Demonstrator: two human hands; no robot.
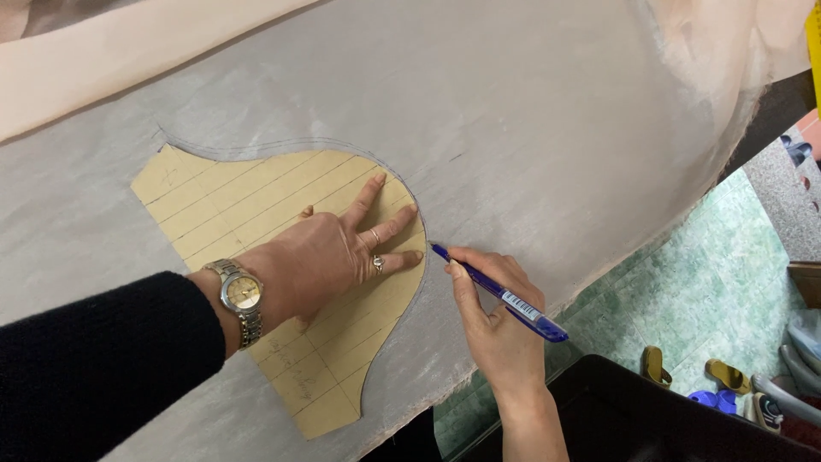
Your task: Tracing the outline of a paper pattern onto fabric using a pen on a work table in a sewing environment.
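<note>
A tan cardboard pattern piece [231, 201] with ruled lines lies on pale grey fabric [513, 111] spread over a table. My left hand [342, 248] presses flat on the pattern with fingers spread; it wears rings, with a metal watch [238, 299] on the wrist and a dark sleeve above. My right hand [496, 321] grips a blue pen [500, 293]. The pen's tip touches the fabric at the pattern's right curved edge. A thin traced line follows the pattern's upper curve.
Peach fabric [128, 60] lies along the far upper left. The table's edge runs diagonally at the right, above a green tiled floor [710, 282] with sandals [727, 374]. A dark object [633, 419] sits below the edge.
</note>
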